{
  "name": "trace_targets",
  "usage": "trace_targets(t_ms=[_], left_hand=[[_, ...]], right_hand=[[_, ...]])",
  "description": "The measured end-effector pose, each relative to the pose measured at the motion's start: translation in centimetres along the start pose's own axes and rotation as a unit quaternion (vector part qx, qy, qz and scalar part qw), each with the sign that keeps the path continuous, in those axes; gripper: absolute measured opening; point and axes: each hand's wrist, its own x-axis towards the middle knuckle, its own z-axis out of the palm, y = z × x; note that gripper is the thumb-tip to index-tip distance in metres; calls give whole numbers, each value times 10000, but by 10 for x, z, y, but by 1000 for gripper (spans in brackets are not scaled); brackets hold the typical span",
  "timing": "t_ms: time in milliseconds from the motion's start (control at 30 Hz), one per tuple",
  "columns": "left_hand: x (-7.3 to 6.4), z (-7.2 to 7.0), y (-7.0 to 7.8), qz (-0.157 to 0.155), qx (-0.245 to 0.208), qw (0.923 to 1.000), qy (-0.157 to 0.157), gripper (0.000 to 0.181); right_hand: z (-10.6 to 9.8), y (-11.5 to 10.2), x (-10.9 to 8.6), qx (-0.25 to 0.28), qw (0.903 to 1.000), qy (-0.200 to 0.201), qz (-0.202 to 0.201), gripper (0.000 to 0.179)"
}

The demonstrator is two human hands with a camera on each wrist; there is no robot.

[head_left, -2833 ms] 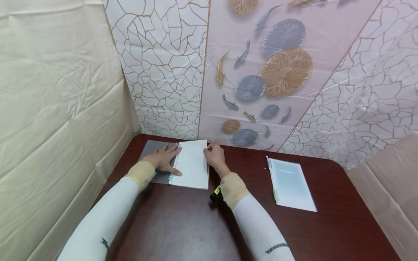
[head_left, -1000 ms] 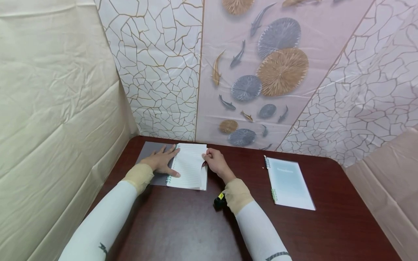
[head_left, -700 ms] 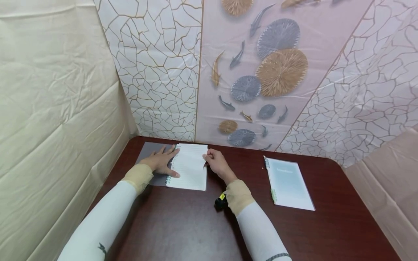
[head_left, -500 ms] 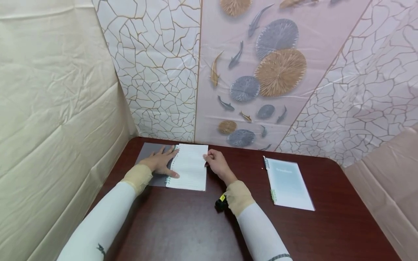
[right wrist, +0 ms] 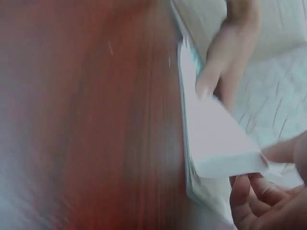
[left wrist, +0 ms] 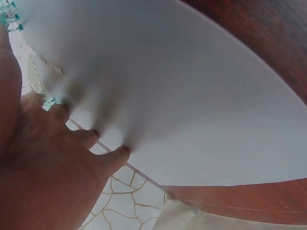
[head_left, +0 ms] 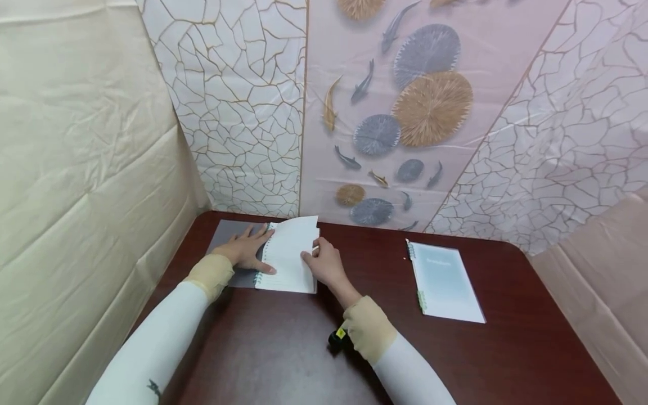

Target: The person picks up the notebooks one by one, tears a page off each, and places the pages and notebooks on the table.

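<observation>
An open ring-bound notebook lies at the back left of the table, its grey cover folded out to the left. Fingers spread, my left hand rests over the teal ring binding and the inner page edge. My right hand pinches the outer edge of a white page between thumb and fingers. That page is lifted and bowed, its far corner raised above the sheets beneath. In the right wrist view the page curves up from the stack to my right fingertips.
A second ring-bound notebook with a pale blue cover lies shut to the right. The dark red table meets a patterned backdrop behind. A black object with a yellow label is beside my right wrist. Beige cloth hangs at left.
My right hand has moved slightly left and toward me, lifting the page so that its far corner now rises. Earlier the pages lay flatter. My left hand stays on the binding.
</observation>
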Motion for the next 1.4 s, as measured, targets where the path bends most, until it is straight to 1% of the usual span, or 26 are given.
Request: trace_targets(t_ms=[33,67,167,233,333,467,667,700,833,867,900,933,1000,1067,1100,1233,1300,1333,1400], left_hand=[[-1,-1,0,-8,-2,10000,31,127],[-1,-1,-1,-16,7,10000,55,127],[-2,-2,-2,-13,-12,10000,81,128],[-3,-2,-3,-10,-44,10000,56,129],[-5,-1,-3,-9,-94,10000,22,129],[-3,-1,-3,-14,-127,9999,-14,128],[-3,-1,-3,-33,-206,9997,-101,131],[0,3,-6,13,-268,9996,-73,133],[-2,2,-7,86,-394,9991,-152,137],[1,5,-9,107,-407,9990,-141,138],[0,4,-9,111,-389,9991,-145,137],[-4,-1,-4,73,-348,9992,-193,135],[-4,-2,-4,75,-330,9992,-190,134],[-2,0,-6,87,-270,9994,-172,133],[-5,-3,-3,87,-250,9995,-194,132],[2,3,-7,106,-123,9996,-210,134],[3,4,-7,108,-142,9996,-211,135],[6,6,-10,121,-119,9997,-187,137],[7,5,-10,139,-197,9996,-151,138]], right_hand=[[0,-3,-3,-117,9999,10,-68,23],[0,-5,-6,-153,9998,8,-148,23],[0,-4,-10,-169,9996,-41,-244,37],[0,1,-13,-137,9997,-138,-137,42],[1,10,-16,-51,9996,-293,1,39],[3,18,-22,158,9994,-319,-3,31],[3,20,-33,381,9989,-272,7,30],[3,21,-35,405,9988,-292,10,31],[-2,23,-41,544,9978,-377,24,30],[-3,24,-43,559,9977,-384,32,30],[-5,24,-44,575,9976,-394,38,30],[-6,24,-45,571,9976,-402,26,30],[-8,24,-47,522,9978,-406,-6,30],[-10,25,-50,532,9976,-432,-67,30],[-10,25,-51,553,9974,-450,-93,30],[-11,26,-56,790,9955,-498,-134,30],[-12,25,-58,886,9947,-507,-111,30],[-12,25,-58,931,9943,-516,-100,30],[-13,25,-59,975,9938,-528,-64,30]])
